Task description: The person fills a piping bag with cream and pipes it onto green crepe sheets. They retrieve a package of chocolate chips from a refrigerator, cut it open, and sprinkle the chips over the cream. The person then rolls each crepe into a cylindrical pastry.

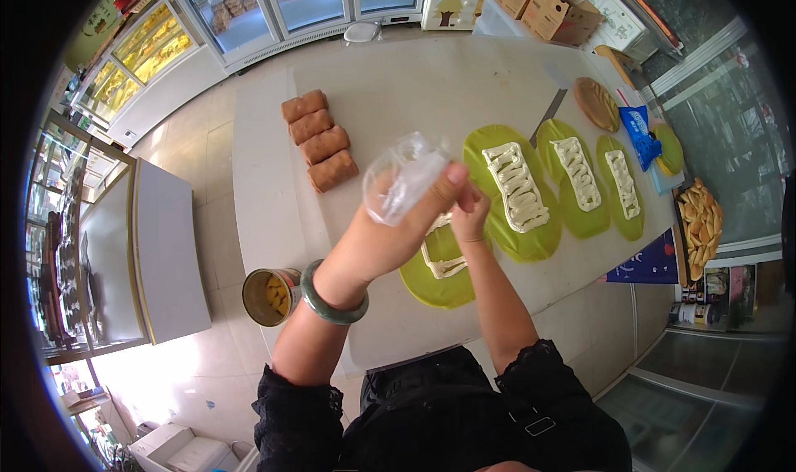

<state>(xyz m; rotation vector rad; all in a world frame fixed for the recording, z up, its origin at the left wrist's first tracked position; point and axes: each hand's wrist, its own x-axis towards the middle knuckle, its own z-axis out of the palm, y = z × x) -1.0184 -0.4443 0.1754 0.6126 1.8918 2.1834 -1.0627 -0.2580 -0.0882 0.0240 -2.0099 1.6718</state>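
Note:
My left hand (404, 236), with a green bangle on its wrist, grips a clear plastic bag (404, 180), probably a piping bag, that puffs up above the fist. Against its thumb side, my right hand (471, 214) has curled fingers; whether it also holds the bag is hidden. Beneath both hands lies a green crepe (438, 295) with a piped outline of white cream (444, 270), partly covered by my hands. To the right are a large green crepe (541, 242) with zigzag cream (516, 186) and two more creamed crepes (587, 223) (631, 226).
Several brown rolls (329, 142) sit in a row on the white table (398, 74). An open can of yellow fruit chunks (273, 295) stands at the left edge. Rightward are a brown crepe stack (597, 104), a blue packet (640, 136) and a tray of small pastries (699, 223).

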